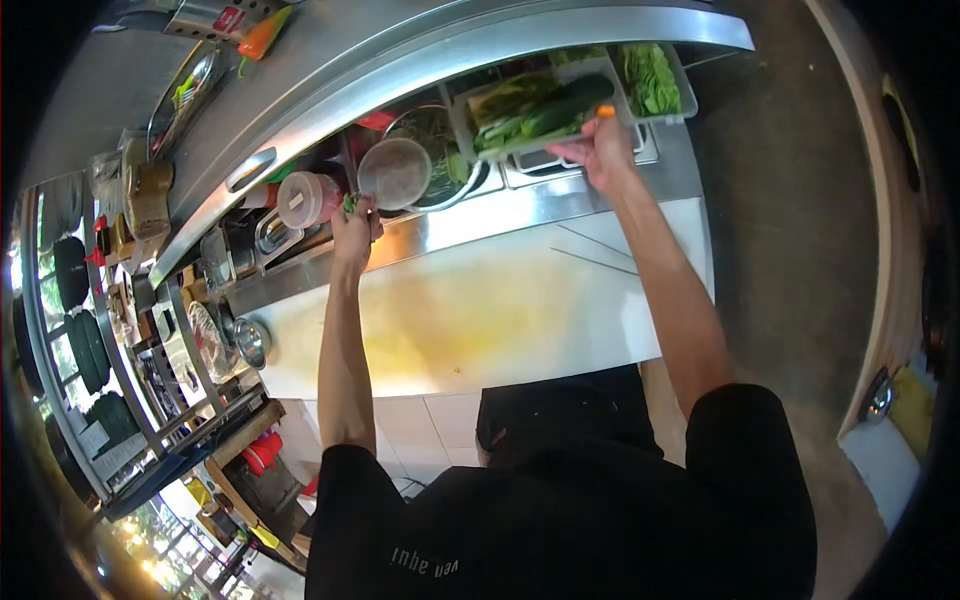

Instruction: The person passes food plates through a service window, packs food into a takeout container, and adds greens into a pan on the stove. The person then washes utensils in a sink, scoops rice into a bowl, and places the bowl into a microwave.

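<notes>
My left hand [355,225] is closed round small green leaves [350,203], beside a round lidded tub [303,200] and a translucent round lid [395,172]. The lid lies partly over a metal bowl of green herbs [450,165]. At the front edge of a clear bin [545,145] holding cucumbers and long green vegetables is my right hand [605,158]. A small orange piece [605,111] shows at its fingertips, and its thumb points left along the bin.
A white cutting board [450,310] with yellow stains lies below the open drawer [400,75]. Leafy greens [648,80] fill the right bin. A small metal bowl [252,342] stands at the board's left end. An orange pepper [265,33] lies upper left.
</notes>
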`<state>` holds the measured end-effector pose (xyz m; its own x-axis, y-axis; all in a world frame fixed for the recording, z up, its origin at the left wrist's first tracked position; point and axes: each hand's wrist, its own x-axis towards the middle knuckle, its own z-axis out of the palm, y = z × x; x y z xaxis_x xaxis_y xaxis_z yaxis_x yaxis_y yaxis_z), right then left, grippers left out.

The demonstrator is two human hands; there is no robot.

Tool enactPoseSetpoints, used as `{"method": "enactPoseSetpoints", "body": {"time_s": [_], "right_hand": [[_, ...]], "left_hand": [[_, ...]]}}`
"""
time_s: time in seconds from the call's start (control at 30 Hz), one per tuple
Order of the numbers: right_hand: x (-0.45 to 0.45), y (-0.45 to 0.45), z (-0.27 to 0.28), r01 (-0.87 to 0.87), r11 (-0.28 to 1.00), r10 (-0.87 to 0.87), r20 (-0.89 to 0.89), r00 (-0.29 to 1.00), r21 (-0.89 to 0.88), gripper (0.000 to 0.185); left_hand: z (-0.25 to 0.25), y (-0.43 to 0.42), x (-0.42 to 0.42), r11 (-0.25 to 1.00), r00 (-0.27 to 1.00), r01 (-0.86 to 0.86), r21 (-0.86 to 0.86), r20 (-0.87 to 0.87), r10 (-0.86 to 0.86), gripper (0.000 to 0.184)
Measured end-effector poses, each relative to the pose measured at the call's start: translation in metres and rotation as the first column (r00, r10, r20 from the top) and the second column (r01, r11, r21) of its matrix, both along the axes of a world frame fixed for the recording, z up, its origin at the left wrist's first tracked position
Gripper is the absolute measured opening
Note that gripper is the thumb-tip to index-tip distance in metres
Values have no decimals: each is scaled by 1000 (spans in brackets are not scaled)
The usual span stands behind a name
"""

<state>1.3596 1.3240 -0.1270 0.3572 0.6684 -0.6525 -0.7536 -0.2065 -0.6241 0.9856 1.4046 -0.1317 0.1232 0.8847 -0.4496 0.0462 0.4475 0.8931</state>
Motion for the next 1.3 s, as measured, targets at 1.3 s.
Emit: {"method": "enactPoseSetpoints", "body": {"time_s": [1.3], "right_hand": [[-233,83,-53,-686,551,372,875,-309,-476,11]], "left_hand": [[-66,28,8,985,908,60,161,-419,13,32]]}}
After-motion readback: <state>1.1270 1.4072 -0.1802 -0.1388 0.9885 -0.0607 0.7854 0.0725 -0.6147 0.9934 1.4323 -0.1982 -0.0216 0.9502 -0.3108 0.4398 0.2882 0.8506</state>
